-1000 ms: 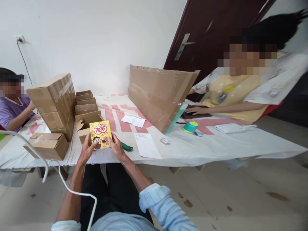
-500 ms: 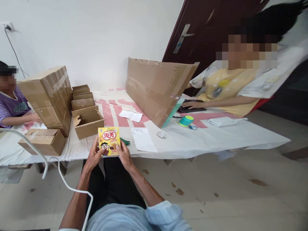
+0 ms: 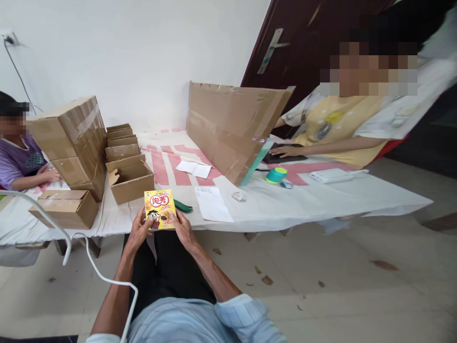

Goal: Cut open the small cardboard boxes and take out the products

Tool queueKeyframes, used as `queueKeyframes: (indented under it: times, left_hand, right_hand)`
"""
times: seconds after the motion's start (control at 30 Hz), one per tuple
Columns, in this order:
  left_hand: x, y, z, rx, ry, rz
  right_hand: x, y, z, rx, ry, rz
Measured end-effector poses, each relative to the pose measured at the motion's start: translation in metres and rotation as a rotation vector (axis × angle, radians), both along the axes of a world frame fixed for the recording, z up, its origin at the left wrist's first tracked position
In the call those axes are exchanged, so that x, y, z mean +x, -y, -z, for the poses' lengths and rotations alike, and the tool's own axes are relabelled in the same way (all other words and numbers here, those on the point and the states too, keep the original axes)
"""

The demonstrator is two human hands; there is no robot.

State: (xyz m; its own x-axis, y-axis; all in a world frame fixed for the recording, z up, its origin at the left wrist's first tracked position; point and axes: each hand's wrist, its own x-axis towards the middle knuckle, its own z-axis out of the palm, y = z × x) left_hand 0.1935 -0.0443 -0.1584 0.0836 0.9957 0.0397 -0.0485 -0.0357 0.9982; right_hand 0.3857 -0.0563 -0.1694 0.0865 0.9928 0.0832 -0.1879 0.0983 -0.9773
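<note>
Between my two hands is a yellow snack box with red lettering and a cartoon figure, its printed front turned up toward me. My left hand grips its left side, thumb on the front. On the right side my right hand holds it the same way. The box is at the table's near edge, over my lap. Just behind it lies a dark green object, partly hidden by the box. An open cardboard carton stands close behind to the left; its inside is only partly visible.
Left are a closed small carton and stacked taped cartons. A large cardboard panel stands mid-table. Papers and a teal tape roll lie on the cloth. A white cable crosses my left arm. People sit at both sides.
The snack box has shifted slightly left and tilted a little in my hands, showing more of the green object behind it. Both hands keep their hold.
</note>
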Motion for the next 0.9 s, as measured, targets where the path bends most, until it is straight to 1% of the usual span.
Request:
queueKeyframes:
  times: [0.03,0.1,0.2,0.3,0.37,0.43,0.5,0.57,0.63,0.8,0.9]
  left_hand:
    - [0.001,0.000,-0.008,0.020,0.003,0.012]
    - [0.005,0.000,-0.028,0.095,0.037,0.044]
    - [0.011,0.000,-0.067,0.254,0.117,0.092]
    - [0.013,0.003,-0.103,0.365,0.128,0.123]
    - [0.012,0.007,-0.120,0.399,0.105,0.128]
    - [0.010,0.009,-0.127,0.410,0.080,0.129]
    - [0.009,0.009,-0.126,0.414,0.072,0.135]
    - [0.009,0.005,-0.116,0.402,0.081,0.139]
    - [0.008,-0.001,-0.101,0.366,0.092,0.137]
    - [0.006,-0.019,-0.057,0.235,0.122,0.120]
    - [0.003,-0.022,-0.036,0.141,0.103,0.094]
  right_hand:
    - [0.001,-0.001,-0.007,0.033,0.009,0.019]
    - [0.003,-0.002,-0.026,0.107,0.020,0.052]
    - [0.006,-0.003,-0.061,0.226,0.030,0.070]
    - [0.008,0.000,-0.094,0.354,0.055,0.069]
    - [0.009,0.003,-0.108,0.419,0.065,0.073]
    - [0.008,0.004,-0.113,0.446,0.066,0.073]
    - [0.008,0.004,-0.110,0.440,0.070,0.069]
    - [0.008,0.001,-0.101,0.407,0.083,0.065]
    - [0.008,-0.003,-0.089,0.353,0.099,0.060]
    - [0.008,-0.014,-0.050,0.246,0.113,0.005]
    - [0.009,-0.019,-0.027,0.202,0.125,-0.014]
